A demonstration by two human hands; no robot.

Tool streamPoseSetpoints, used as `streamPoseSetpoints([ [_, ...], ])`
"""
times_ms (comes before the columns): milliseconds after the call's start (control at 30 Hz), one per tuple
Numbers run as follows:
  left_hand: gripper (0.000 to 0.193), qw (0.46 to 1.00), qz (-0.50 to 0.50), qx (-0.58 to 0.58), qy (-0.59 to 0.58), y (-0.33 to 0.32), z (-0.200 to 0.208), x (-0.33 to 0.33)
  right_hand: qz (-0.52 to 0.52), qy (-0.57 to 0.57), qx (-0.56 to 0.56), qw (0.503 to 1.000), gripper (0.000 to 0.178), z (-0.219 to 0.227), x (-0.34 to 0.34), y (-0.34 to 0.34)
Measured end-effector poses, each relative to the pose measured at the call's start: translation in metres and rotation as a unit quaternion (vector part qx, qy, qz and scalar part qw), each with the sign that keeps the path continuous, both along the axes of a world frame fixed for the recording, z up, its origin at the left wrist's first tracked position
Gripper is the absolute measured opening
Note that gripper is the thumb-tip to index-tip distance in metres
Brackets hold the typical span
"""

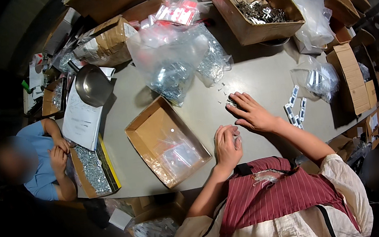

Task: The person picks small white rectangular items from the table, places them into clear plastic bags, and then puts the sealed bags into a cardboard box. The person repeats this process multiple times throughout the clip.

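Parts box: cardboard with a yellow side, at the left edge of the worktop (128,95), heaped with shiny, prickly-looking metal bits (92,168).
Pan: round, smooth, dull metal (93,86), sitting on papers toward the far left corner.
Shallow carton: brown, angled by the near edge (139,134), tape gleaming, thin clear bags (181,157) inside, probably slippery.
Big plastic bag: cloudy, crinkly, lumpy with metal (171,75), well back from the near edge.
Left hand: curled in near the near edge (227,147); can't tell if that grip pinches anything. I'd keep it relaxed and close by.
Small metal pieces: silvery, under and just beyond the right fingertips (231,102), mid-worktop, a few strays farther back.
Right hand: palm down, grip flat and slightly spread (253,114), not pinching. Light pressure and flat fingertips should work best imo; pushing hard probably scatters them.
Strips: slim, blue-and-white, stiff-looking (290,113), toward the right edge.
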State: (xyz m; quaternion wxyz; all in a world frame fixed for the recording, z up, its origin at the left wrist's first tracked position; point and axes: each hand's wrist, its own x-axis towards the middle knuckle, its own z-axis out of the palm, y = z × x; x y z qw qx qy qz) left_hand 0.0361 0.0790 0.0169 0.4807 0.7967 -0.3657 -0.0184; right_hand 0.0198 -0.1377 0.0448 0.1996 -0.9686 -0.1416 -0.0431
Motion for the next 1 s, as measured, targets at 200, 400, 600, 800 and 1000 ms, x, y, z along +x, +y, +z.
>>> streamPoseSetpoints([
  [200, 0.042, 0.999, -0.017, 0.027, 0.022, 0.000, 0.004, 0.003, -0.104, 0.043, 0.198, 0.974, 0.069, 0.006, -0.039, -0.013],
  [400, 0.035, 0.999, -0.002, 0.019, 0.036, -0.001, 0.008, 0.002, -0.273, 0.053, 0.270, 0.922, 0.061, 0.002, -0.038, -0.025],
  [600, 0.032, 1.000, -0.004, 0.002, 0.028, -0.001, 0.002, -0.002, -0.263, 0.039, 0.184, 0.946, 0.031, 0.010, -0.017, -0.017],
  [800, 0.027, 0.998, 0.006, -0.008, 0.057, -0.001, 0.010, -0.014, -0.193, -0.041, 0.080, 0.977, 0.024, 0.004, -0.013, -0.017],
  [1000, 0.020, 0.998, 0.012, -0.021, 0.064, -0.004, 0.012, -0.024, -0.171, -0.040, -0.010, 0.984, 0.023, -0.003, -0.031, -0.019],
])
